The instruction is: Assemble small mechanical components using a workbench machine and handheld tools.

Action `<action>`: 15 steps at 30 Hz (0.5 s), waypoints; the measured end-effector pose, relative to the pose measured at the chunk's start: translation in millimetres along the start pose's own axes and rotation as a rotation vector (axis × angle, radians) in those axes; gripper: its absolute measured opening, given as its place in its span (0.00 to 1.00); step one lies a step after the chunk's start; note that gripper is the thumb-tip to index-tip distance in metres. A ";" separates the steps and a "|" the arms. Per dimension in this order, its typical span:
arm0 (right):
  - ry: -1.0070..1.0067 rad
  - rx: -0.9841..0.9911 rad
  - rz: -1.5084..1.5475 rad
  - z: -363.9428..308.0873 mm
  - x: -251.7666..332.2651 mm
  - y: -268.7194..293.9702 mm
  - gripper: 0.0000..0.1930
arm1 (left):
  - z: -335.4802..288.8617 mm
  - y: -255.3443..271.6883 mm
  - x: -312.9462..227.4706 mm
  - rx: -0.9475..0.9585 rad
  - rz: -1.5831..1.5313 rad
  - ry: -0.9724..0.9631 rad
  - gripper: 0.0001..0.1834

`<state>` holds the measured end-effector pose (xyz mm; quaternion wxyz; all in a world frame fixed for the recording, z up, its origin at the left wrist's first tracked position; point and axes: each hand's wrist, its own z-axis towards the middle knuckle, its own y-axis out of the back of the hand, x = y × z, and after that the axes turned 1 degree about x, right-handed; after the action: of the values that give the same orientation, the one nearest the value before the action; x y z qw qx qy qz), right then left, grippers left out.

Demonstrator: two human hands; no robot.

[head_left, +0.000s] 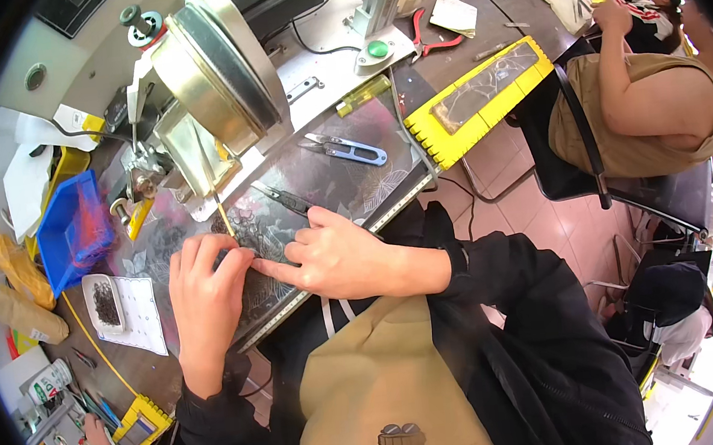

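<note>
My left hand (206,288) is closed in a pinch, thumb and fingertips together, at the near edge of the dark work table. My right hand (338,254) meets it from the right, its index finger stretched to the left fingertips and its other fingers curled. What lies between the fingertips is too small to make out. A thin yellow strand (225,216) runs from the metal bench machine (214,77) down toward the left fingers. Dark-handled snips (285,198) reach to the right knuckles; whether they are held or lying is unclear. Fine dark wire pieces (246,230) lie behind the fingers.
Blue thread snips (354,150) lie beyond the right hand. On the left are a blue bin (73,224) and a white dish (105,305) of small dark pieces. Rightward sit a yellow-edged tray (482,99) and red pliers (434,45). Co-workers sit at both sides.
</note>
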<state>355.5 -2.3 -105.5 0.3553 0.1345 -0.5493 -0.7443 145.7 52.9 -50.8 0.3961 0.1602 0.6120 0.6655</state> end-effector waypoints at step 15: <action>-0.046 -0.002 0.346 4.3 -1.8 21.5 0.13 | -16.8 4.7 10.7 -0.103 -0.068 0.176 0.06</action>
<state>362.5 -1.1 -84.7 0.4655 0.0206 -0.5713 -0.6756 125.6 49.5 -52.7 0.3708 0.0597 0.6145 0.6938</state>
